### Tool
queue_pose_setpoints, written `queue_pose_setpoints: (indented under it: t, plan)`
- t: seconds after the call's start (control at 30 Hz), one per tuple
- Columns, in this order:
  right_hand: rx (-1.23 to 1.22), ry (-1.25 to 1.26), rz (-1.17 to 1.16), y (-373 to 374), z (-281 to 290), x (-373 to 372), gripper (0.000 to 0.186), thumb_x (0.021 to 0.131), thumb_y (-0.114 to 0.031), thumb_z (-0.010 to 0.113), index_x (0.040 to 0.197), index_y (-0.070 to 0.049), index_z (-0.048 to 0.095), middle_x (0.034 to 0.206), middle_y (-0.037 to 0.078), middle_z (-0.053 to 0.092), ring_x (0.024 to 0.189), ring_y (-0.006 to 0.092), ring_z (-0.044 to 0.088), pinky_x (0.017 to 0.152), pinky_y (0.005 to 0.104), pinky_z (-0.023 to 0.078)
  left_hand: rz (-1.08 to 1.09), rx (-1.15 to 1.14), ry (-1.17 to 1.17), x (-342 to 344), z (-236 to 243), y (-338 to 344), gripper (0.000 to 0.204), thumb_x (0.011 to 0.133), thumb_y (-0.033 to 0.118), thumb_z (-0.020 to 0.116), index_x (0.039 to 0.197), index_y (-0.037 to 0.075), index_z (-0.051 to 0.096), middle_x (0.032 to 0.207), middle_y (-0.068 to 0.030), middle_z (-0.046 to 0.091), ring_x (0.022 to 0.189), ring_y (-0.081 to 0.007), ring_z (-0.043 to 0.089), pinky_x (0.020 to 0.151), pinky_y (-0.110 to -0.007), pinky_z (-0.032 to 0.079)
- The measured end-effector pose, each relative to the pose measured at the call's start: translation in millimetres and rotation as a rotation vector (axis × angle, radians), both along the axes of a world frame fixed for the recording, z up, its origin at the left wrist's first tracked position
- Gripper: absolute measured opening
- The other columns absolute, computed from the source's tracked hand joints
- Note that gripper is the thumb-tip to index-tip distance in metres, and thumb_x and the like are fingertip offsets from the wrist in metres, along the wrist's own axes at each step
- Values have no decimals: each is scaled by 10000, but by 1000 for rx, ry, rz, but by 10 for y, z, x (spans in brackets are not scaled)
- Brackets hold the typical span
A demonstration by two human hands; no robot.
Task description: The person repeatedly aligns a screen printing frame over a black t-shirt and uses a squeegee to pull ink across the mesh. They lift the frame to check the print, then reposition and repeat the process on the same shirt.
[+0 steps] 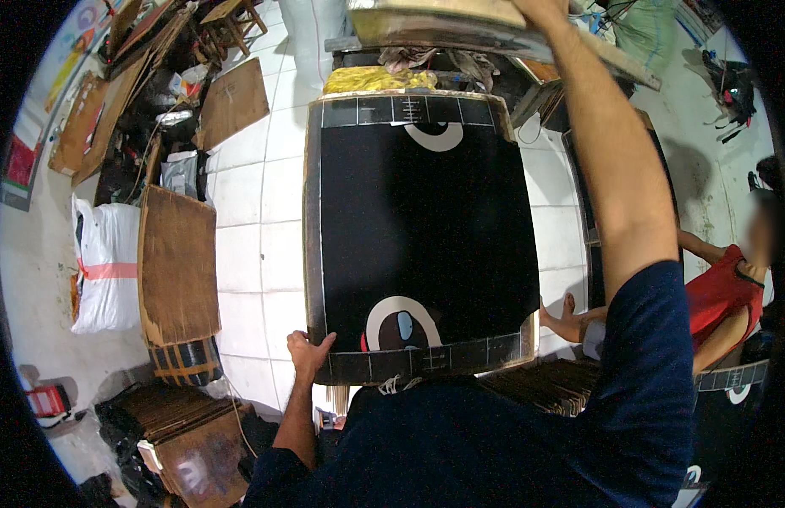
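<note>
In front of me lies a large board (314, 229) covered with a black fabric panel (426, 229). The panel carries white ring-shaped prints at its far and near ends, the near one with brown and pale blue inside. Dark strips with white lines cross the board's two ends. My left hand (306, 354) grips the board's near left corner, its thumb on top. Stretched far forward, my right hand (540, 8) is on a pale wooden frame (443, 24) beyond the board. The picture's upper edge cuts off part of that hand, and the frame is slightly blurred.
A yellow cloth (380, 80) lies at the board's far end. Cardboard (179, 262) and a white sack (111, 267) stand on the left. Stacked brown sheets (540, 385) are near right. A person in red (722, 292) sits at the right beside another dark board.
</note>
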State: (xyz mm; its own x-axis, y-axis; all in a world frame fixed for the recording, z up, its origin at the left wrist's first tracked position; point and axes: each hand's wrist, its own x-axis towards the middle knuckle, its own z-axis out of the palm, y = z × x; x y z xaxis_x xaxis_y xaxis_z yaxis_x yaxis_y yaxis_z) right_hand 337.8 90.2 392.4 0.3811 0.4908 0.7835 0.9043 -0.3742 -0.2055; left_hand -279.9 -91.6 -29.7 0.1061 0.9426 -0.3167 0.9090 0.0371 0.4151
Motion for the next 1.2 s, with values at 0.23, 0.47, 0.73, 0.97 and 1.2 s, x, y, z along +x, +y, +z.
queue_pose_setpoints:
  t: [0.23,0.47,0.73,0.97,1.2]
  plan:
    - [31,-100,244,-681,-1115,-197,332,906,-229,651,1229,-176,708,1110,92,720,1087,324,638,1026,494,407,-114,90,-813,1795,1249,845,786,926,321,797,1497,-65,419,1489,-272,509,1379,-315,505,1163,-447,392]
    - [-32,45,284,-1485,-2624,-891,248,864,-86,687,1104,-143,709,1073,44,710,1079,274,640,999,461,398,844,-695,-1529,3066,1578,1081,742,989,658,439,1394,38,498,1339,-182,575,1186,-333,573,1075,-489,432]
    - [-528,130,261,-566,-3312,-211,429,750,-83,765,1158,-162,661,1083,39,668,1063,280,619,984,468,407,185,359,-411,2794,165,793,824,828,490,846,1345,-37,481,1289,-205,554,1248,-361,526,1083,-533,388]
    - [-553,29,221,453,-3581,335,442,716,-126,814,1132,-165,669,1050,29,683,1057,267,646,916,493,455,-412,550,-136,2612,-41,954,1271,655,594,907,1559,-33,271,1564,-242,364,1504,-399,316,1242,-599,221]
    - [-580,1,203,207,-3687,182,487,665,-162,853,1111,-170,657,1041,18,657,1032,259,623,896,459,452,-402,527,-108,2655,-28,932,1214,682,572,898,1549,-24,293,1561,-239,375,1506,-397,319,1243,-598,223]
